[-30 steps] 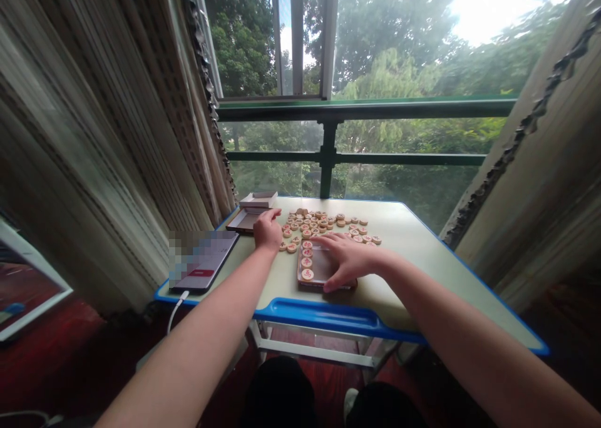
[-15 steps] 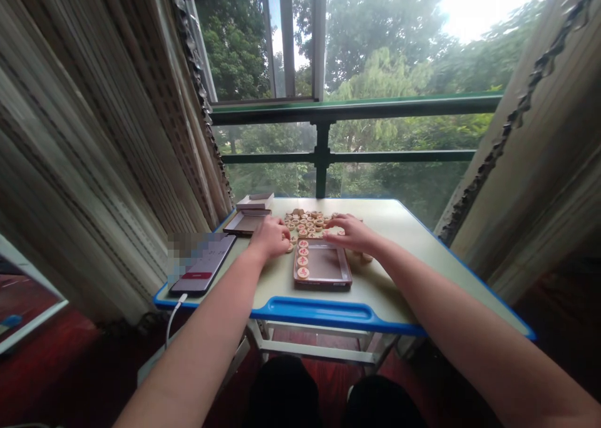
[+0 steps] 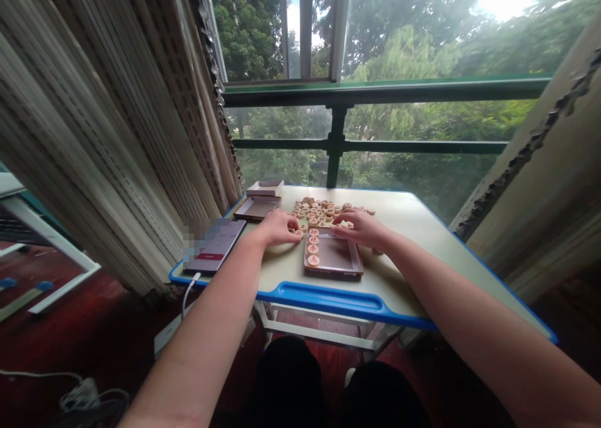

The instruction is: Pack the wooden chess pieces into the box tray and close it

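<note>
A brown tray (image 3: 339,260) lies near the table's front edge, with three round wooden chess pieces (image 3: 313,249) in a column along its left side. Beyond it lies a loose heap of chess pieces (image 3: 320,209). My left hand (image 3: 278,228) rests just left of the tray's far corner, its fingers pressed together on a piece there. My right hand (image 3: 360,226) hovers over the tray's far edge with its fingers curled down onto the pieces. What they hold is hidden.
A phone (image 3: 215,245) with a cable lies at the table's left edge. An open flat box (image 3: 257,208) and a second box (image 3: 266,188) sit at the far left. The table has a blue rim (image 3: 323,300). Curtains hang on both sides, with a window rail behind.
My right hand has left the tray's inside and moved up to the pieces at its far edge. My left hand slid right towards the tray. The camera has shifted slightly.
</note>
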Motion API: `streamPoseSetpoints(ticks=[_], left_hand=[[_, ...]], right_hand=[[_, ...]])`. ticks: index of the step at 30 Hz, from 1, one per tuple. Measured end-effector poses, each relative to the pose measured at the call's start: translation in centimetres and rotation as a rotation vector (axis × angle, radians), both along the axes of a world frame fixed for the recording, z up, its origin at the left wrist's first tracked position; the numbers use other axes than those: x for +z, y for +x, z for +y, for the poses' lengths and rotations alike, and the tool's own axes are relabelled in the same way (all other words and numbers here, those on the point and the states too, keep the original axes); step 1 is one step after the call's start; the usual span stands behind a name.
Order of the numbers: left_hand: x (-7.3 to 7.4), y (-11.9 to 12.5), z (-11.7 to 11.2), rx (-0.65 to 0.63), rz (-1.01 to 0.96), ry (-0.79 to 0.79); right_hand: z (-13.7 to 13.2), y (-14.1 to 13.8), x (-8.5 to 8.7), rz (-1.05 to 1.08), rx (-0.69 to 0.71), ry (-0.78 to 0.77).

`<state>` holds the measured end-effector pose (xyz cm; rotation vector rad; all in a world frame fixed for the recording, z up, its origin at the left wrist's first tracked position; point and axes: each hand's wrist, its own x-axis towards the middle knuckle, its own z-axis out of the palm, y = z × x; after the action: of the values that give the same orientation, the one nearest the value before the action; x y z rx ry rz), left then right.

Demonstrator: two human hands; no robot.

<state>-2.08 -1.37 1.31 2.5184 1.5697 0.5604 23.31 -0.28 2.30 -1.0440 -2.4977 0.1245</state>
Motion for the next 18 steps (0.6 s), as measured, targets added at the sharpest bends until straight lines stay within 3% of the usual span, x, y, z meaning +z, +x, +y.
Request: streamPoseSetpoints(ticks=[5, 10, 18], left_hand=[[0.1, 0.7, 0.0, 0.092, -0.216, 0.118], [-0.2, 2.1, 0.0, -0.022, -0.664, -0.117], [-0.1, 3.1, -0.7, -0.208, -0.894, -0.320]], right_hand=[[-0.2, -0.3, 0.0, 0.065, -0.009, 0.089], [-1.4, -1.3, 0.2, 0.207, 0.026, 0.140], [-2.3, -2.4, 0.0, 0.268, 0.186, 0.154]])
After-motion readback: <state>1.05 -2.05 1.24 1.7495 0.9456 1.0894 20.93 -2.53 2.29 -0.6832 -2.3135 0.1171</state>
